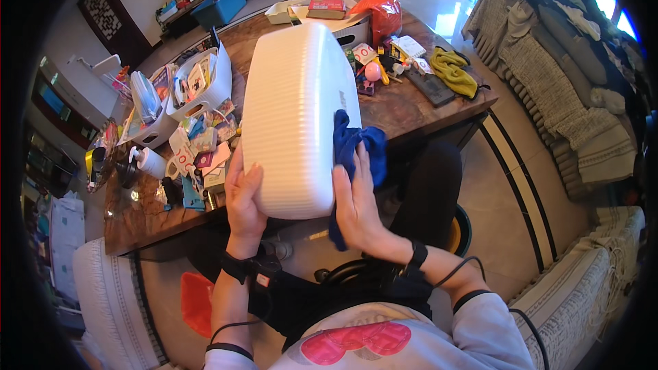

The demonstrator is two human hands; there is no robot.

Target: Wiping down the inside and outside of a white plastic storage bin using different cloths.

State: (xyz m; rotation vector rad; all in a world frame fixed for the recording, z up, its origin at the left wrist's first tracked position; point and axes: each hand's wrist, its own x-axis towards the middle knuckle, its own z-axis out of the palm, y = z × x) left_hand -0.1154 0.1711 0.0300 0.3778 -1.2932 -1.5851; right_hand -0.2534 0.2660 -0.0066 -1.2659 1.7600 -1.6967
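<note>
A white ribbed plastic storage box (288, 128) is held up in front of me, over the near edge of the wooden table, with its long side turned towards me. My left hand (247, 195) grips its lower left corner, thumb on the ribbed wall and the fingers mostly hidden behind it. Against the box's right face, my right hand (360, 200) presses a dark blue cloth (362, 146) with its fingers stretched out. Part of the cloth hangs below the palm. The inside of the box cannot be seen.
The brown table (190, 236) carries white bins (221, 82) filled with books and papers at left. Loose cards, a pump bottle (150, 163) and scissors lie near them. At right are a red plastic bag (385, 15), small toys and a yellow-green cloth (452, 72). A red bin (196, 303) stands on the floor.
</note>
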